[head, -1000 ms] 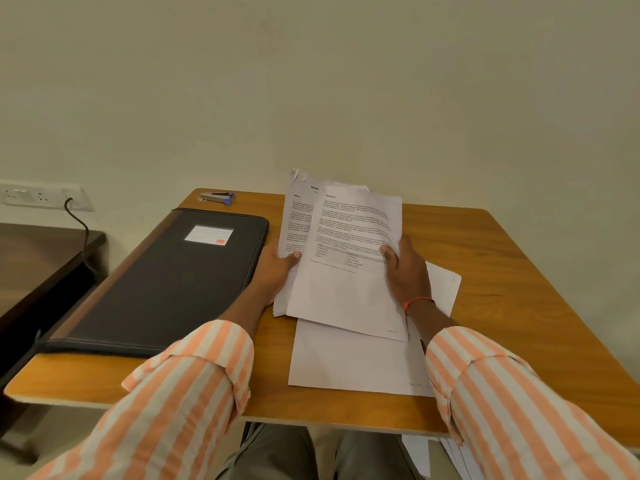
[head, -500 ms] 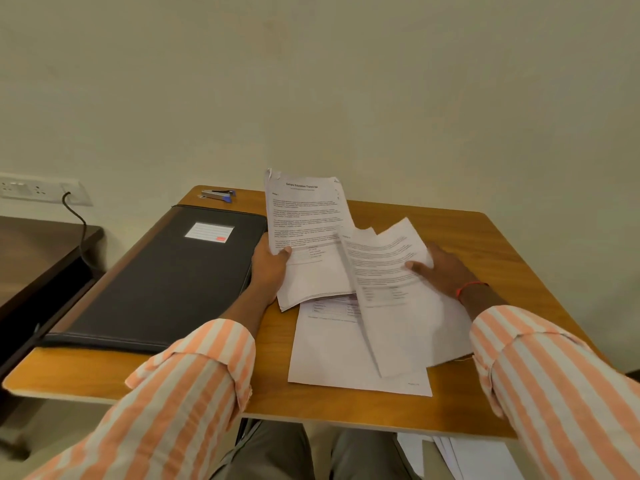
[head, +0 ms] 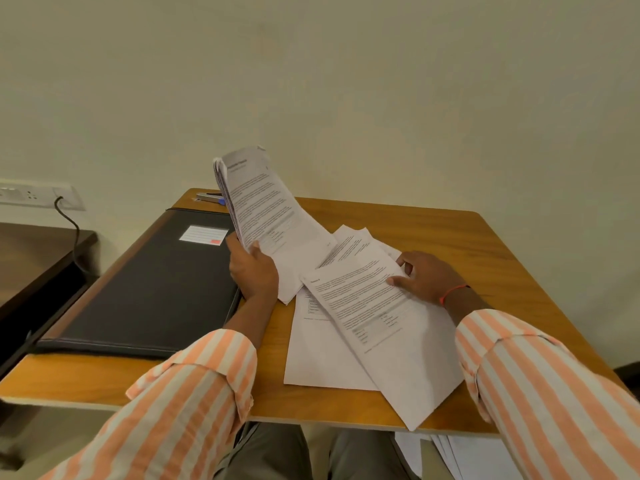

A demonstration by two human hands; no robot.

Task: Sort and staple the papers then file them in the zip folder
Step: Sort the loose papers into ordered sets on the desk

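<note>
My left hand point(head: 252, 271) grips a stack of printed papers point(head: 266, 209), raised and tilted over the table's middle. My right hand point(head: 427, 277) pinches the edge of a single printed sheet point(head: 381, 327), which lies slanted across other loose sheets point(head: 318, 355) on the wooden table point(head: 467, 237). A black zip folder point(head: 149, 289) with a white label lies shut on the table's left half. A small stapler point(head: 209, 196) sits at the far edge behind the folder, partly hidden by the raised stack.
More white sheets point(head: 467, 455) lie on the floor under the table's near right edge. A dark side table point(head: 31, 251) stands at the left, with a wall socket and black cable point(head: 65, 209) above it. A plain wall runs behind.
My right hand has drawn the top sheet off the stack and carried it right and down onto the loose sheets. My left hand has lifted and tilted the remaining stack.
</note>
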